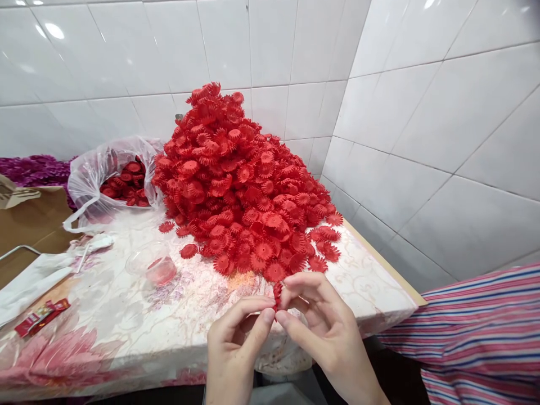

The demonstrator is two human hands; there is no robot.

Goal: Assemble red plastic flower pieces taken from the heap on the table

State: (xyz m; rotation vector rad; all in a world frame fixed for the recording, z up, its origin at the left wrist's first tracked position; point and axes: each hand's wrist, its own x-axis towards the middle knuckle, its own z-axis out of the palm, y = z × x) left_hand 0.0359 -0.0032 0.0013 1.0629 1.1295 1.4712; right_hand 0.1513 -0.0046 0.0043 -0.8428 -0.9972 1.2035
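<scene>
The left hand (236, 343) and right hand (324, 320) pinched one small red flower piece (277, 292) between their fingertips. The piece sat just in front of the red flower heap (240, 185), above the table's near edge (126, 360). A clear bag (90, 174) lay left of the heap.

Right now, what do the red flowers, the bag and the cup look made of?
Held flower and pile: probably thin moulded plastic, matte, crisp ribbed petals.
Bag: clear plastic film, glossy, crinkled.
Cup: clear rigid plastic, likely; see-through, holds its shape.
</scene>
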